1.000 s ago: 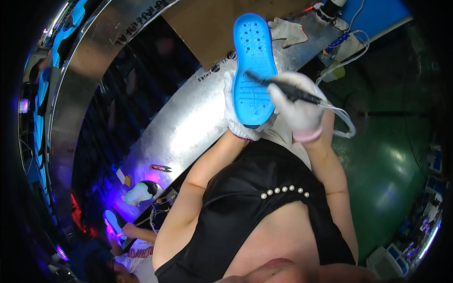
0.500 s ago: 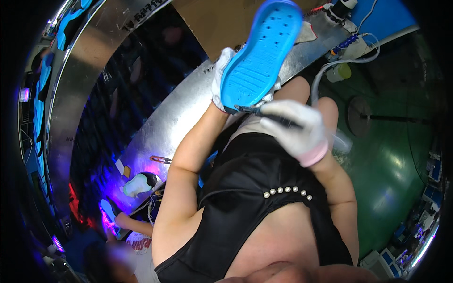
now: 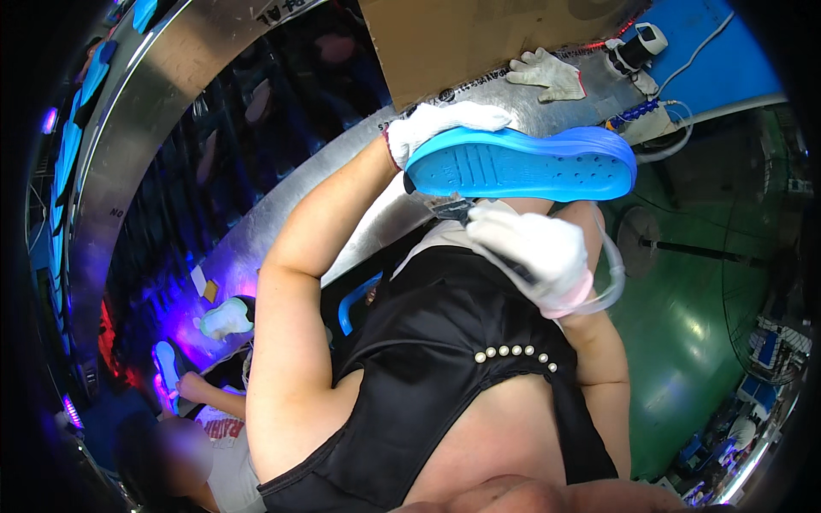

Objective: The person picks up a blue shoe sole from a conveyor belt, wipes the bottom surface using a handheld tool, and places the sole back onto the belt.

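A blue shoe sole [image 3: 522, 164] is held up in front of the chest by the gloved left hand [image 3: 445, 124], whose fingers are wrapped over the far edge at its heel end, so that the patterned face is turned toward the wearer. Just below those fingers, the gloved right hand [image 3: 530, 252] is closed around a dark slim tool [image 3: 453, 209]; the tool's tip is brought to the sole's near edge, seemingly so that edge can be worked. A clear hose [image 3: 611, 274] is looped past the right wrist, apparently feeding the tool.

Beyond the left fingers, a metal tabletop [image 3: 256, 231] is seen, with a cardboard sheet [image 3: 479, 38] and a spare white glove [image 3: 543, 75] lying on it, well apart from the sole. The toe end of the sole is left free, projecting past the tabletop's edge over the green floor [image 3: 684, 342], where open room is available to the right of the right fingers. To the lower left, another person's hand [image 3: 222, 318] is seen under violet light, well away.
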`<state>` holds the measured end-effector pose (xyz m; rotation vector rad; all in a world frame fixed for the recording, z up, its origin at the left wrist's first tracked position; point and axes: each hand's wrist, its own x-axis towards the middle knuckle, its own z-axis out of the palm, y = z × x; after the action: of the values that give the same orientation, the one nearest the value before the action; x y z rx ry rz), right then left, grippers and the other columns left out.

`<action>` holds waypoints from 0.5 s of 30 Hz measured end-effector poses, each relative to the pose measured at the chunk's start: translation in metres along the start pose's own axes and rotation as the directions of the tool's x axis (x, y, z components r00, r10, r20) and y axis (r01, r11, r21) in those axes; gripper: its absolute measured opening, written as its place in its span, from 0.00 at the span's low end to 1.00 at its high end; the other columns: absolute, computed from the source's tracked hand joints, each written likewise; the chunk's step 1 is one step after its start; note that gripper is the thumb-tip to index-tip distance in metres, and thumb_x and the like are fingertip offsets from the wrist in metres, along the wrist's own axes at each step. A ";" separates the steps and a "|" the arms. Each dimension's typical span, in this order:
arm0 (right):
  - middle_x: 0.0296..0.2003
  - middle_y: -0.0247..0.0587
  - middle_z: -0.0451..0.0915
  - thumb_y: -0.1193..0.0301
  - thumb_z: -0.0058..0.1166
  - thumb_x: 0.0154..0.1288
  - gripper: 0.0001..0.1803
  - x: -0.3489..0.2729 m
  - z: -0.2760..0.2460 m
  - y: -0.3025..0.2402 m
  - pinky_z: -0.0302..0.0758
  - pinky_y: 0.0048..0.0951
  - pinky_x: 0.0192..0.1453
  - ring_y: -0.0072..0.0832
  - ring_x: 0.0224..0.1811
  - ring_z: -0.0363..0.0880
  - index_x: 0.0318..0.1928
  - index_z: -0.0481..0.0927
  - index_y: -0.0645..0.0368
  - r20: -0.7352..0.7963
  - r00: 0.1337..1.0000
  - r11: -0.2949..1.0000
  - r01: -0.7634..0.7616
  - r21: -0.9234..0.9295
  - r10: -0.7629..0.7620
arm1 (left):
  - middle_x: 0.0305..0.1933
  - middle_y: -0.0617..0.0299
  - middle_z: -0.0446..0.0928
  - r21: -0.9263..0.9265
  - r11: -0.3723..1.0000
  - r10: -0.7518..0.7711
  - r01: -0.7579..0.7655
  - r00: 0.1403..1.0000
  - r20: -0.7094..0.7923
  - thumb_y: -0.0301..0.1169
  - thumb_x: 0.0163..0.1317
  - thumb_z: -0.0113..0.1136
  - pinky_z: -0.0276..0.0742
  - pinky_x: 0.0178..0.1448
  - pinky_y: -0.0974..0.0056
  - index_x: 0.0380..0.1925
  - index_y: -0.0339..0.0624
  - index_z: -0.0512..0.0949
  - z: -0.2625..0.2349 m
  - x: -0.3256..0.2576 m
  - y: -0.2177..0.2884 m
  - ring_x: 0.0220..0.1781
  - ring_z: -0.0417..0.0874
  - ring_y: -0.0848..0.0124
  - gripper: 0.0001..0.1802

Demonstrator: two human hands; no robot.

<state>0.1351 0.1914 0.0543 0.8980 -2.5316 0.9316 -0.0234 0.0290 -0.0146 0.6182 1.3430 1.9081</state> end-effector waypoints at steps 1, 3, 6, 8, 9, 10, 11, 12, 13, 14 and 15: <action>0.40 0.44 0.83 0.76 0.60 0.50 0.14 -0.001 0.000 0.007 0.79 0.29 0.44 0.39 0.40 0.83 0.40 0.82 0.61 -0.070 0.996 0.992 -0.042 0.121 0.051 | 0.44 0.53 0.81 0.006 0.998 -0.069 0.069 0.998 0.006 0.41 0.59 0.61 0.80 0.49 0.61 0.49 0.37 0.78 -0.002 0.000 0.001 0.42 0.83 0.64 0.22; 0.40 0.50 0.83 0.76 0.57 0.51 0.14 0.001 -0.003 0.017 0.79 0.29 0.45 0.41 0.40 0.84 0.41 0.82 0.62 -0.091 0.992 0.977 -0.070 0.203 0.090 | 0.45 0.54 0.80 0.286 0.937 0.164 -0.198 0.977 0.138 0.39 0.59 0.62 0.80 0.50 0.61 0.49 0.40 0.79 -0.024 0.003 -0.013 0.43 0.83 0.65 0.20; 0.40 0.48 0.84 0.75 0.58 0.49 0.15 0.004 -0.012 -0.008 0.78 0.27 0.38 0.38 0.36 0.84 0.40 0.83 0.60 0.103 0.994 0.976 0.065 -0.207 -0.045 | 0.53 0.56 0.76 0.478 0.759 0.339 -0.442 0.895 0.288 0.36 0.59 0.62 0.77 0.55 0.61 0.53 0.46 0.76 -0.047 0.009 -0.022 0.50 0.80 0.64 0.21; 0.39 0.42 0.84 0.73 0.59 0.49 0.14 -0.001 -0.010 0.001 0.78 0.25 0.34 0.32 0.34 0.83 0.40 0.83 0.55 -0.048 0.998 0.997 0.028 -0.065 -0.032 | 0.61 0.57 0.70 0.421 0.750 0.360 -0.510 0.849 0.388 0.34 0.58 0.62 0.71 0.63 0.59 0.59 0.53 0.72 -0.030 0.005 0.003 0.59 0.74 0.62 0.26; 0.39 0.43 0.84 0.74 0.60 0.50 0.13 0.000 -0.012 0.012 0.77 0.25 0.35 0.34 0.35 0.84 0.40 0.83 0.56 -0.103 0.995 1.000 -0.004 -0.004 0.003 | 0.65 0.56 0.66 0.424 0.707 0.375 -0.566 0.809 0.453 0.32 0.57 0.62 0.66 0.67 0.58 0.62 0.54 0.68 -0.035 0.004 0.008 0.63 0.70 0.60 0.30; 0.38 0.45 0.84 0.76 0.61 0.51 0.13 0.002 -0.013 0.018 0.76 0.24 0.36 0.36 0.37 0.85 0.40 0.84 0.57 -0.155 0.987 0.998 -0.033 0.058 0.041 | 0.68 0.55 0.62 0.422 0.662 0.385 -0.620 0.764 0.518 0.31 0.56 0.62 0.61 0.70 0.56 0.65 0.54 0.65 -0.037 0.002 0.012 0.67 0.66 0.58 0.34; 0.39 0.43 0.84 0.76 0.61 0.50 0.13 -0.001 -0.012 0.017 0.76 0.25 0.33 0.33 0.32 0.84 0.39 0.84 0.57 -0.132 0.991 0.999 -0.011 0.031 0.015 | 0.65 0.54 0.67 0.451 0.658 0.401 -0.604 0.787 0.469 0.32 0.57 0.63 0.66 0.67 0.57 0.62 0.52 0.69 -0.034 -0.001 0.012 0.64 0.70 0.59 0.30; 0.39 0.42 0.84 0.76 0.61 0.49 0.13 -0.002 -0.015 0.008 0.74 0.25 0.30 0.30 0.26 0.80 0.39 0.84 0.56 -0.006 1.000 0.986 0.027 -0.165 -0.029 | 0.61 0.53 0.71 0.478 0.653 0.419 -0.587 0.806 0.418 0.33 0.58 0.63 0.72 0.63 0.58 0.59 0.50 0.72 -0.032 -0.004 0.015 0.61 0.74 0.60 0.27; 0.39 0.42 0.84 0.77 0.61 0.49 0.13 -0.001 -0.016 -0.004 0.74 0.25 0.28 0.28 0.24 0.79 0.38 0.84 0.56 0.014 0.999 0.969 0.048 -0.244 -0.046 | 0.61 0.52 0.71 0.551 0.564 0.429 -0.616 0.788 0.442 0.32 0.57 0.64 0.71 0.63 0.58 0.59 0.49 0.72 -0.033 -0.006 0.020 0.62 0.74 0.59 0.28; 0.39 0.41 0.84 0.77 0.61 0.48 0.13 0.001 -0.017 -0.013 0.73 0.25 0.27 0.27 0.21 0.77 0.38 0.84 0.56 0.037 0.997 0.944 0.070 -0.321 -0.061 | 0.62 0.52 0.70 0.555 0.548 0.435 -0.626 0.780 0.450 0.32 0.53 0.67 0.70 0.64 0.58 0.60 0.49 0.72 -0.032 -0.005 0.021 0.62 0.73 0.58 0.31; 0.38 0.42 0.84 0.76 0.61 0.48 0.13 0.000 -0.022 -0.012 0.73 0.24 0.28 0.29 0.23 0.78 0.38 0.84 0.55 0.031 0.999 0.982 0.023 -0.187 -0.017 | 0.62 0.52 0.70 0.553 0.548 0.439 -0.627 0.779 0.448 0.32 0.49 0.70 0.70 0.65 0.57 0.60 0.49 0.71 -0.032 -0.008 0.021 0.63 0.72 0.58 0.35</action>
<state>0.1442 0.1991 0.0758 0.8835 -2.5777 0.6646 -0.0474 -0.0010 -0.0054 1.7895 1.8170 1.6063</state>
